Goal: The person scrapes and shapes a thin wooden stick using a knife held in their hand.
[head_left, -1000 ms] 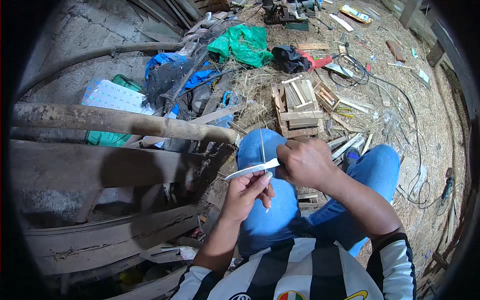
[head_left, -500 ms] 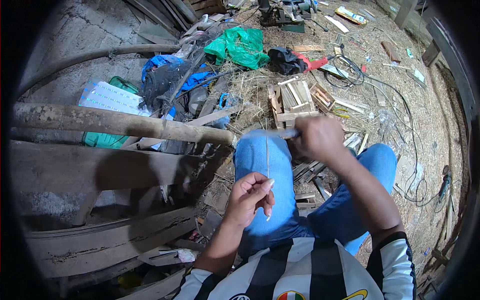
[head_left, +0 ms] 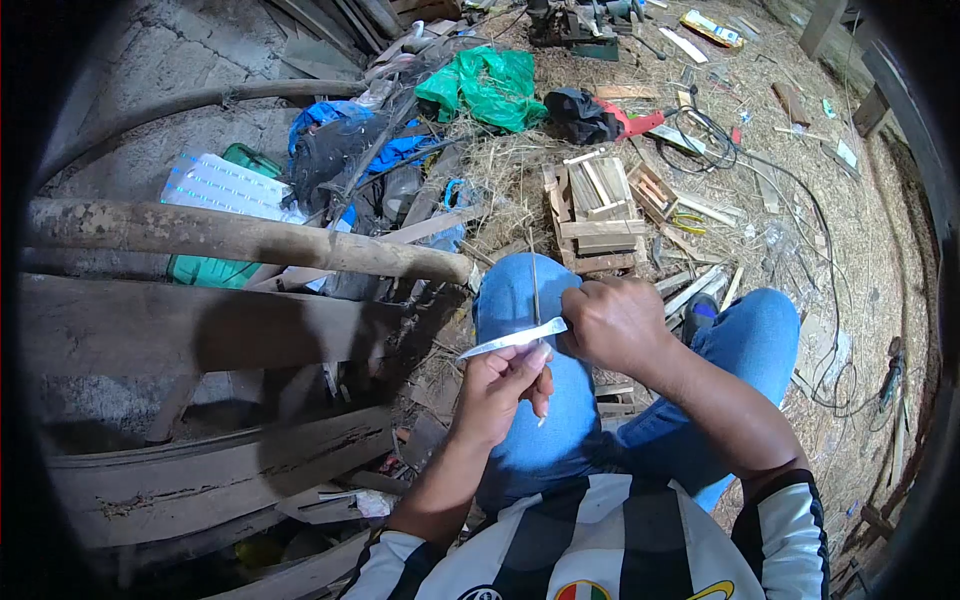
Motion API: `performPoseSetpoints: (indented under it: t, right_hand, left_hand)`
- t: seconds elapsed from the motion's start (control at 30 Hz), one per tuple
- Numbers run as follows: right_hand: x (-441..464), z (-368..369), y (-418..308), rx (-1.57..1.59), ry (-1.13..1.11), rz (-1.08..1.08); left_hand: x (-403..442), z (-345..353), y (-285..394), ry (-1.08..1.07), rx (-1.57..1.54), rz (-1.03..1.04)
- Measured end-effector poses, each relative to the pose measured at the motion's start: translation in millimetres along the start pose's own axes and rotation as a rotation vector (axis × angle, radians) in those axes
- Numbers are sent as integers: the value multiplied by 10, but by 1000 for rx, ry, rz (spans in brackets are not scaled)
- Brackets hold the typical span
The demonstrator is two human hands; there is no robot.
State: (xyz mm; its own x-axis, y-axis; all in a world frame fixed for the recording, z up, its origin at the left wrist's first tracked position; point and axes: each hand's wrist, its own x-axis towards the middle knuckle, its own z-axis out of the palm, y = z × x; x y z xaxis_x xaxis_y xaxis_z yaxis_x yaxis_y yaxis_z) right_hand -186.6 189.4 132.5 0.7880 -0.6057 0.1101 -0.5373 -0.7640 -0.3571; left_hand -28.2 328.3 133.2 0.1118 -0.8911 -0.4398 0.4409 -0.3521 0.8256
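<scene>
My right hand is wrapped round the handle of a knife; the handle itself is hidden in the fist. The knife's pale blade points left and lies across a thin stick, just above my left fingers. Between thumb and fingers, my left hand pinches that stick, which stands up and away from me over my jeans-covered knee. A short light end of the stick shows below the left fingers.
Small wooden crates stand beyond my knees. A green plastic bag and a red tool with a black cable lie farther off. At left, a wooden pole runs above planks. Wood scraps and straw litter the floor.
My right hand has brought the knife down and toward me, from the upper part of the stick to just above my left fingers. My left hand stays nearly in place.
</scene>
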Motion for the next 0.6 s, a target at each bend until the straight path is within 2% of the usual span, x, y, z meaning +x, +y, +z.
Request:
performPoseSetpoints:
  t: [0.17,0.3,0.47,0.53,0.6]
  right_hand:
    - [44,4,85,-26,-59,25]
    - [83,74,212,-26,-12,26]
    - [205,-77,444,-152,-51,293]
    - [159,-115,341,-127,-13,261]
    - [96,-85,226,-24,5,127]
  left_hand:
    - [25,-21,-32,-19,3,-2]
    - [7,-51,1,-17,-34,-28]
    - [-74,-56,-26,-56,1,-34]
    - [-74,-48,-6,29,6,-50]
    - [-61,-51,26,43,11,-74]
